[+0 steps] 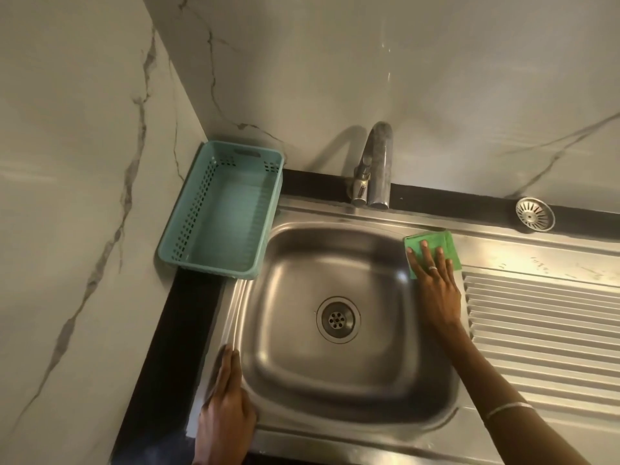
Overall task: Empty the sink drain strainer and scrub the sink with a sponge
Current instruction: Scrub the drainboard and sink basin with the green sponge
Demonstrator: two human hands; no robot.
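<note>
A steel sink [342,374] fills the middle of the view, its open drain [338,319] at the bottom of the basin. The round metal drain strainer [534,214] lies on the black ledge at the far right, apart from the basin. A green sponge [436,245] rests on the sink's back right rim. My right hand [434,283] lies flat on it with fingers spread, pressing it down. My left hand [225,397] rests flat on the sink's left rim, fingers together, holding nothing.
A teal perforated plastic basket [223,209] stands empty in the back left corner. The chrome tap [374,166] rises behind the basin. A ribbed steel draining board [543,330] runs to the right. Marble walls close off the left and back.
</note>
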